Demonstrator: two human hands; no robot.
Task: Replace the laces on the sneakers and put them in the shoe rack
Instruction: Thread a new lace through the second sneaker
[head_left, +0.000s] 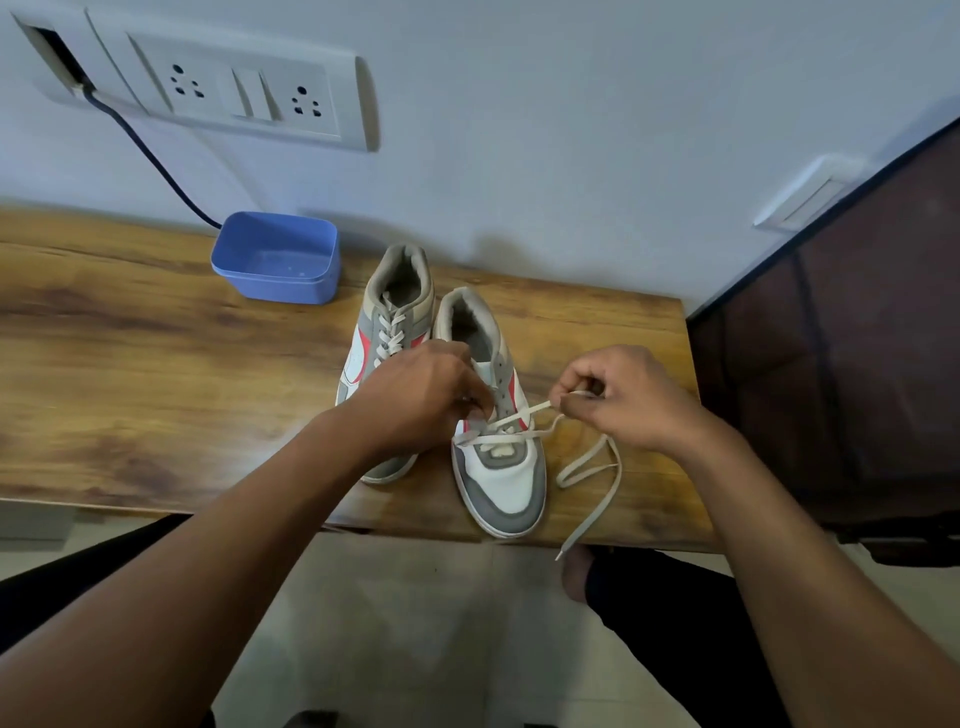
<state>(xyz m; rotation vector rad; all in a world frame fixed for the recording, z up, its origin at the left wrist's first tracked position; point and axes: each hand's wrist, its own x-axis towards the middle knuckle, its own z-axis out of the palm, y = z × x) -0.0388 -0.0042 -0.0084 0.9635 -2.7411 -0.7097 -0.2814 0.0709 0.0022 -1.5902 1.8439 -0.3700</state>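
The wooden surface (156, 338) carries the half-laced sneaker (511, 483). The laced sneaker (395, 312) sits just left of it, the blue tub (278, 257) farther back-left. My left grip (421, 395) curls over its eyelets, hold unclear. My right grip (618, 400) pinches its lace (519, 414).

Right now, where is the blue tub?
In the head view, the blue tub sits at the back of the table by the wall, just left of the laced sneaker.

Domestic room, probably in a home. Evidence: painted wall with socket-and-switch panel (249, 88), wood-grain table (156, 374) set against it, tiled floor (415, 623), dark fabric-covered rack (857, 338) alongside.
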